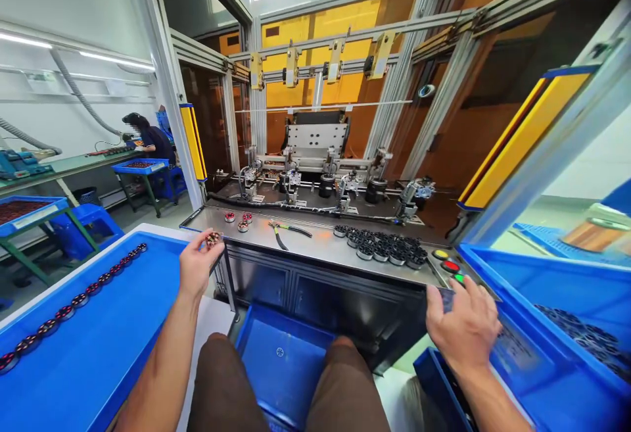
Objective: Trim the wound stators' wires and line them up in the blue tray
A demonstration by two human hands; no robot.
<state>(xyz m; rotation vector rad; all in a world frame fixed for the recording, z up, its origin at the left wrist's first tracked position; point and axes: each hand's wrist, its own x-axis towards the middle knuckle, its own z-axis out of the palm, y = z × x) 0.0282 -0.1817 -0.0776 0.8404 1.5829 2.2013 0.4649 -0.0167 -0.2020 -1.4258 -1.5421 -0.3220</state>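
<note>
Left hand (pixel 196 269): fingertips closed on a small round copper-and-red wound part (pixel 213 240), by the grey steel bench (pixel 261 242). Right hand (pixel 466 320): loosely open, nothing visibly held, at the round green button (pixel 459 279); contact unclear. Parts row (pixel 79 300) in the flat blue plastic tray (pixel 123 340) appears finished; three bench parts (pixel 243 227) appear outstanding.

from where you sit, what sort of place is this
Probably a factory workshop: there's a metal-framed machine with a row of fixtures, a control panel with coloured buttons, and a blue tray holding a line of small wound parts.
</note>
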